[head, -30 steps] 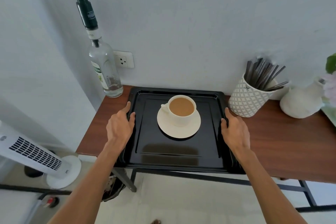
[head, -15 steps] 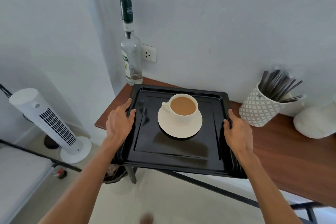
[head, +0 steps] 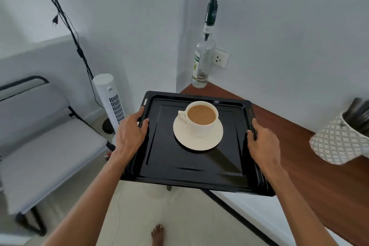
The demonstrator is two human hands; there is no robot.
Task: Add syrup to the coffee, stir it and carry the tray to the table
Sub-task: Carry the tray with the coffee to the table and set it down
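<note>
Left hand (head: 130, 136): clasped over the left rim of the flat black metal tray (head: 191, 168), thumb lying on the inner lip, fingers wrapped under the edge and hidden below it. Right hand (head: 262, 144): clasped over the right rim likewise, thumb on top, fingers out of sight beneath. Both forearms reach forward from the bottom of the view, roughly level, elbows cut off by the frame. Tray: held in the air, its left part over open floor, its far right part over the corner of the brown wooden desk (head: 311, 166); whether it touches the desk cannot be told. White ceramic cup (head: 200, 120) of light brown coffee: upright on a round white saucer (head: 197, 140), set on the tray's far half, handle pointing left. Clear glass syrup bottle with black pump (head: 203, 62): upright at the desk's back corner, just beside a white wall socket (head: 219, 58). White patterned holder of dark utensils (head: 339, 140): blurred, cut off at the right edge. White tower fan (head: 110, 99): on the floor left of the tray, base partly hidden. Grey cushioned seat (head: 44, 154): far left, partly cropped. Bare foot (head: 157, 234): at bottom edge.
</note>
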